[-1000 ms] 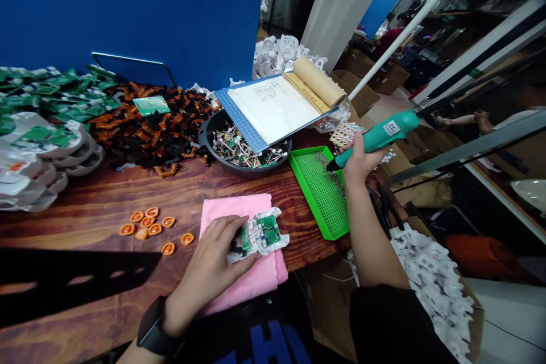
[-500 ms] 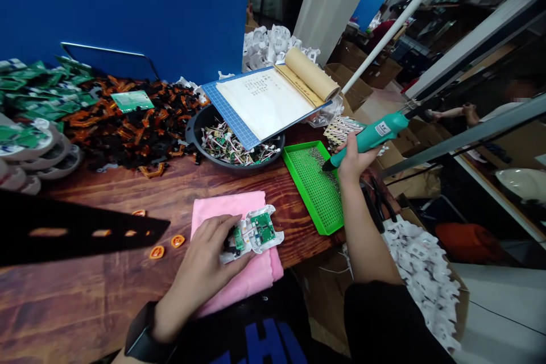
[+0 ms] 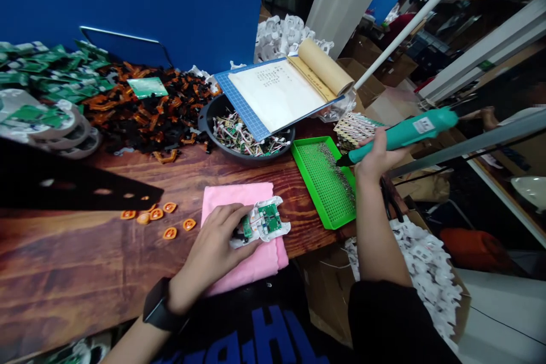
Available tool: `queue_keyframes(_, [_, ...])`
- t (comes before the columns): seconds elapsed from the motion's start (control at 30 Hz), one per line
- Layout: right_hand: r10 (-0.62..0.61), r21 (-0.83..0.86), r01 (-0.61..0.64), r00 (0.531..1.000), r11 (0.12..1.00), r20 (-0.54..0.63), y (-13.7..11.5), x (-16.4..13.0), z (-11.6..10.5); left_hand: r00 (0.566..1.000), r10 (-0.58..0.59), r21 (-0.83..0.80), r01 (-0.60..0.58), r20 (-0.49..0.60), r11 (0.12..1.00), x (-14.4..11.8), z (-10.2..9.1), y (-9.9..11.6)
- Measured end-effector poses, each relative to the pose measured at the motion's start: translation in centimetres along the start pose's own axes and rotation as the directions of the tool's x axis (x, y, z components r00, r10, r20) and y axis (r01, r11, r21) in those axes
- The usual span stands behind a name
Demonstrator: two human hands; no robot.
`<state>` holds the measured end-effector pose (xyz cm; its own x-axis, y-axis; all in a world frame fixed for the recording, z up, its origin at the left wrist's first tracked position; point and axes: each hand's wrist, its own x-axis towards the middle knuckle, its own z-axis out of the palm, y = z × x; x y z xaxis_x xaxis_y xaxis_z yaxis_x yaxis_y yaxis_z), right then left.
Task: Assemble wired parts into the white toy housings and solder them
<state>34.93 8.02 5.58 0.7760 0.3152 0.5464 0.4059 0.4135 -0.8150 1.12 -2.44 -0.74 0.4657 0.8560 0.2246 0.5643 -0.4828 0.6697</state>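
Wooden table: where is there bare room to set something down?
Bare wood shows between the orange pieces and left forearm, and between pink cloth and green tray. Crowded: the back, with green boards, black-and-orange parts and a dark bowl.

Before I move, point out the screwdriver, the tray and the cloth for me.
Screwdriver (image 3: 405,133): head view, on the teal body just behind the hand.
Tray (image 3: 323,196): head view, on a bare part of its green floor.
Cloth (image 3: 258,266): head view, on the pink fabric near the thumb.

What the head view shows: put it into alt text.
A person's left hand holds a white casing with green circuit boards on a pink cloth; the right hand points a teal electric screwdriver at a perforated green tray.
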Motion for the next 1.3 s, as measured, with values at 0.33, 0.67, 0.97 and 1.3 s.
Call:
queue_keyframes(0.33, [0.196,0.167,-0.265,0.919,0.950,0.343,-10.5,-11.1,1.4,0.999,-0.043,-0.043,0.044,0.031,0.998,-0.1,-0.2,0.9])
queue_keyframes(0.67, [0.234,0.068,-0.306,0.837,0.950,0.495,-9.4,-14.4,2.0,0.999,-0.043,-0.081,0.046,0.030,0.996,-0.2,-0.2,0.8])
queue_keyframes(0.97, [0.221,0.102,-0.313,0.832,0.944,0.508,-9.4,-15.2,1.9,0.997,-0.056,-0.059,0.058,0.048,0.997,-0.1,-0.1,0.8])
queue_keyframes(1.3, [0.202,0.127,-0.310,0.826,0.942,0.526,-9.3,-14.8,2.1,0.997,-0.047,-0.057,0.050,0.053,0.997,-0.1,-0.2,0.7])
